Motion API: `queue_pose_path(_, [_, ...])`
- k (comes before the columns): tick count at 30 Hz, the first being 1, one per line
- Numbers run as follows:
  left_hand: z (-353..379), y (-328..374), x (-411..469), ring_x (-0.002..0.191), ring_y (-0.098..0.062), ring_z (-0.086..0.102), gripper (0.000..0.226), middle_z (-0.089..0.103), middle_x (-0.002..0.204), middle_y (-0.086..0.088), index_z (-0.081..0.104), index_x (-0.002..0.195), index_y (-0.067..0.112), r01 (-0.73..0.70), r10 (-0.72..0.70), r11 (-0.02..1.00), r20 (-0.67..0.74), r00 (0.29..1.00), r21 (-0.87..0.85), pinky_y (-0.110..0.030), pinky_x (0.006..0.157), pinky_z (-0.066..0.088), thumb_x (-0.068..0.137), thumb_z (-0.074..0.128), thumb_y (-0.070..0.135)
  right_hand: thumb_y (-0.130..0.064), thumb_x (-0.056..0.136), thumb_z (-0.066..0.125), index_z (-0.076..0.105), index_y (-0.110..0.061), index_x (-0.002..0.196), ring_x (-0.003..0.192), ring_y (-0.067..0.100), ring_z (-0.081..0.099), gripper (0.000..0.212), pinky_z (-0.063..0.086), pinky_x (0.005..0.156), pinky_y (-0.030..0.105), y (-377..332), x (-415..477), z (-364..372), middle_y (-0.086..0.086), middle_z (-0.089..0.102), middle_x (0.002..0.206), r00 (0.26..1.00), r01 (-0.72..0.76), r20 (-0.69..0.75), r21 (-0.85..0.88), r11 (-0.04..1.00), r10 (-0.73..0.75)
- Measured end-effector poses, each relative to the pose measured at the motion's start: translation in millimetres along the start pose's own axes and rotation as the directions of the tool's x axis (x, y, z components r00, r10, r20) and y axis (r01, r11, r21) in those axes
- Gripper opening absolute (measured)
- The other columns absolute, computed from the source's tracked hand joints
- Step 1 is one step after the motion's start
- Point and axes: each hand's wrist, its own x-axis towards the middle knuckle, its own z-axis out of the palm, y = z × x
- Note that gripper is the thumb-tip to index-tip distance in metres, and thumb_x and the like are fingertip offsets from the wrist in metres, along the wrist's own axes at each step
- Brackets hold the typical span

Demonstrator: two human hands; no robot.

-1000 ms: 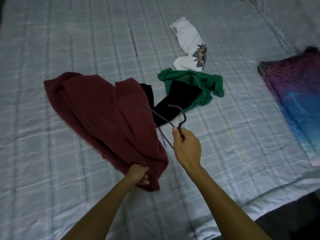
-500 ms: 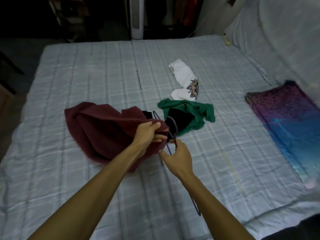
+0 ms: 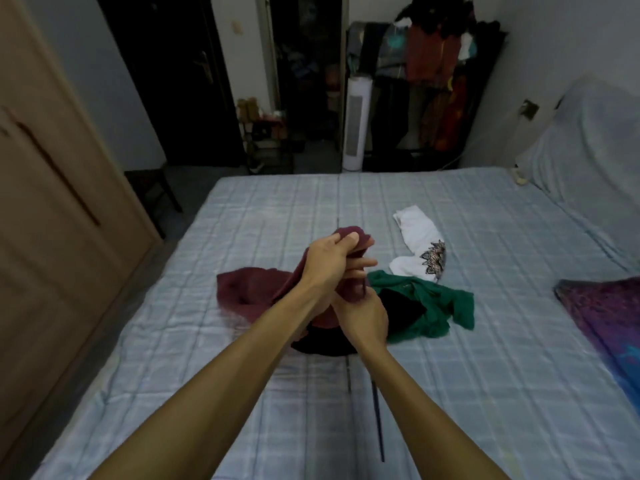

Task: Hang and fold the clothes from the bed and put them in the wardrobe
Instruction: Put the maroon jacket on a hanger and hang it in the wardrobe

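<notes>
Gripping a bunched maroon knitted garment, the left hand is raised over the middle of the bed, which is covered in a pale blue checked sheet. Its fingers are curled tight round the top of the cloth. Just below it, the right hand is closed on a thin dark clothes hanger where it meets the same garment. One straight bar of the hanger runs back under the right forearm toward the near edge of the bed. The rest of the maroon cloth trails down to the sheet on the left of the hands.

A crumpled green shirt lies right of the hands, touching a black garment that partly covers it. Beyond them, toward the far edge, lies a white garment with a dark printed pattern. A purple and blue patterned cloth lies at the right edge.

A light wooden wardrobe door stands along the left side of the bed. Past the far edge are a white tower fan and a dark rack of hanging clothes.
</notes>
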Motion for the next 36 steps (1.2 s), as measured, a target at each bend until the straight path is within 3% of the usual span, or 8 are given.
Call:
queue_pose_path(7, [30.1, 47.0, -25.4, 0.069, -0.015, 0.07, 0.022, 0.071, 0.095, -0.002, 0.06, 0.11, 0.002, -0.137, 0.137, 0.99, 0.009, 0.99, 0.009, -0.024, 0.053, 0.052, 0.098, 0.046, 0.014, -0.044, 0.09, 0.048, 0.059, -0.02, 0.071, 0.076, 0.027, 0.061, 0.033, 0.027, 0.051, 0.028, -45.0, 3.1, -32.7, 0.003, 0.065, 0.075, 0.985, 0.119, -0.137, 0.108, 0.987, -0.104])
queue_pose_path(13, [3.0, 78.8, -15.2, 0.064, -0.013, 0.069, 0.021, 0.071, 0.088, 0.0, 0.059, 0.104, 0.005, -0.203, 0.196, 0.977, -0.107, 0.975, -0.065, -0.023, 0.054, 0.051, 0.098, 0.042, 0.014, -0.036, 0.09, 0.056, 0.065, -0.012, 0.079, 0.075, 0.027, 0.06, 0.028, 0.038, 0.062, 0.03, -60.3, 18.8, -79.8, 0.003, 0.064, 0.074, 0.973, 0.124, -0.211, 0.164, 0.979, -0.088])
queue_pose_path(22, [-19.4, 92.6, 12.4, 0.084, -0.014, 0.069, 0.029, 0.072, 0.094, -0.005, 0.065, 0.099, 0.01, -0.3, 0.268, 0.915, -0.149, 0.952, -0.27, -0.026, 0.073, 0.05, 0.089, 0.039, 0.001, -0.031, 0.089, 0.058, 0.062, -0.017, 0.071, 0.065, 0.012, 0.055, 0.023, 0.039, 0.06, 0.032, -148.9, 1.3, -140.8, -0.006, 0.058, 0.064, 0.83, 0.454, -0.385, 0.048, 0.89, -0.402])
queue_pose_path(24, [-19.2, 91.7, 22.4, 0.115, -0.018, 0.057, 0.049, 0.055, 0.133, -0.01, 0.044, 0.138, 0.018, -0.316, 0.309, 0.937, -0.07, 0.948, -0.151, -0.028, 0.09, 0.048, 0.092, 0.04, 0.003, -0.03, 0.089, 0.058, 0.062, -0.015, 0.073, 0.063, 0.012, 0.053, 0.023, 0.038, 0.06, 0.031, -174.3, -4.0, -152.2, -0.008, 0.056, 0.062, 0.763, 0.529, -0.432, -0.009, 0.849, -0.48])
queue_pose_path(27, [-21.2, 74.8, 36.0, 0.13, -0.016, 0.039, 0.079, 0.029, 0.152, -0.003, 0.01, 0.15, 0.028, -0.388, 0.386, 0.87, 0.069, 0.92, 0.303, -0.035, 0.103, 0.038, 0.085, 0.054, 0.021, -0.029, 0.09, 0.057, 0.063, -0.015, 0.075, 0.065, 0.013, 0.056, 0.022, 0.044, 0.063, 0.034, -202.4, -8.4, -169.5, -0.009, 0.057, 0.064, 0.689, 0.607, -0.47, -0.041, 0.793, -0.552])
queue_pose_path(30, [-9.8, 49.3, 37.8, 0.132, -0.023, 0.038, 0.084, 0.038, 0.146, 0.001, 0.012, 0.148, 0.037, -0.418, 0.408, 0.653, 0.171, 0.897, 0.631, -0.048, 0.108, 0.028, 0.078, 0.057, 0.05, -0.029, 0.09, 0.057, 0.063, -0.022, 0.078, 0.07, 0.012, 0.057, 0.015, 0.044, 0.065, 0.03, -212.6, -10.3, -183.8, -0.013, 0.058, 0.067, 0.653, 0.636, -0.455, -0.105, 0.765, -0.605])
queue_pose_path(32, [-2.3, 34.0, 42.1, 0.118, -0.02, 0.053, 0.063, 0.054, 0.13, 0.007, 0.032, 0.137, 0.046, -0.421, 0.337, 0.751, 0.254, 0.907, 0.509, -0.048, 0.102, 0.039, 0.08, 0.058, 0.052, -0.027, 0.091, 0.058, 0.061, -0.025, 0.077, 0.067, 0.008, 0.055, 0.014, 0.04, 0.061, 0.024, -208.9, -11.4, -192.1, -0.014, 0.057, 0.067, 0.634, 0.634, -0.458, -0.155, 0.758, -0.623])
queue_pose_path(36, [-8.4, 35.4, 62.4, 0.07, -0.021, 0.063, 0.015, 0.068, 0.075, -0.003, 0.068, 0.081, 0.021, -0.296, 0.223, 0.848, 0.21, 0.952, 0.44, -0.028, 0.063, 0.052, 0.09, 0.058, 0.028, -0.028, 0.09, 0.058, 0.065, -0.02, 0.081, 0.072, 0.01, 0.061, 0.014, 0.048, 0.067, 0.029, -184.4, -0.5, -215.9, -0.009, 0.063, 0.073, 0.658, 0.537, -0.526, -0.175, 0.825, -0.539])
